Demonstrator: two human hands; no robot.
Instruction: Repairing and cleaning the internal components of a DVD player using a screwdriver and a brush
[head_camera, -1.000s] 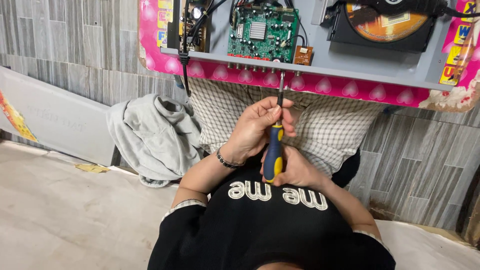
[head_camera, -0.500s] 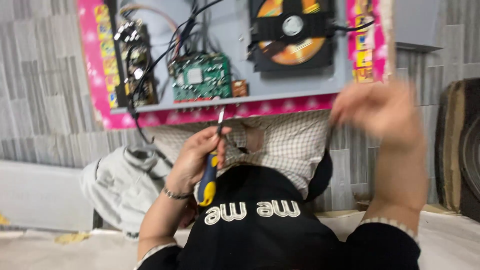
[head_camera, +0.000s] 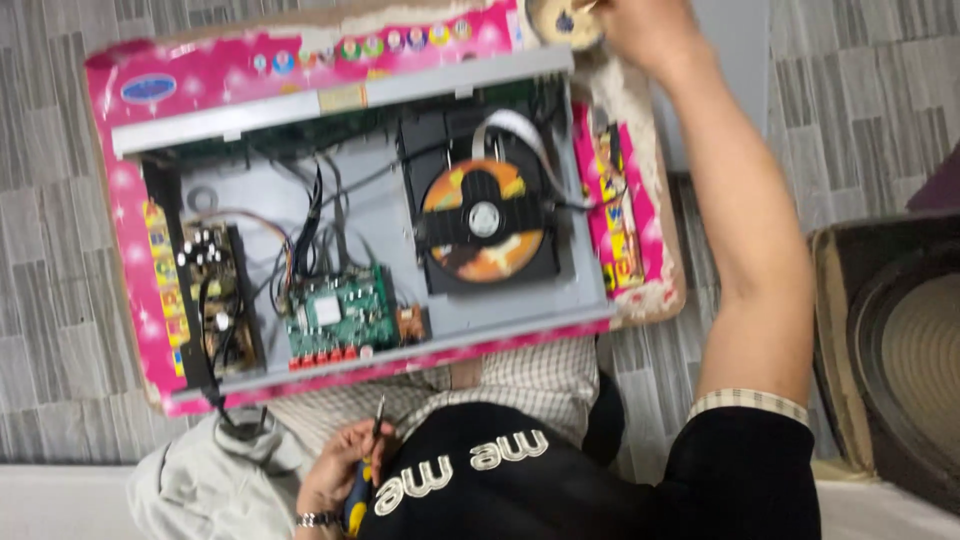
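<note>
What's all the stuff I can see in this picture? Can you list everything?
Opened grey metal disc player: one, on the pink box, lid off.
Pink printed cardboard box: one, under the player, on the lap.
Green circuit board: one, player's near edge.
Orange disc: one, in the black tray.
Blue-and-yellow screwdriver: one, by the lap.
Grey cloth: one, lower left.
Dark round speaker: one, right.
Small round container: one, top edge.
Left hand: grips the screwdriver.
Right hand: at the container.
</note>
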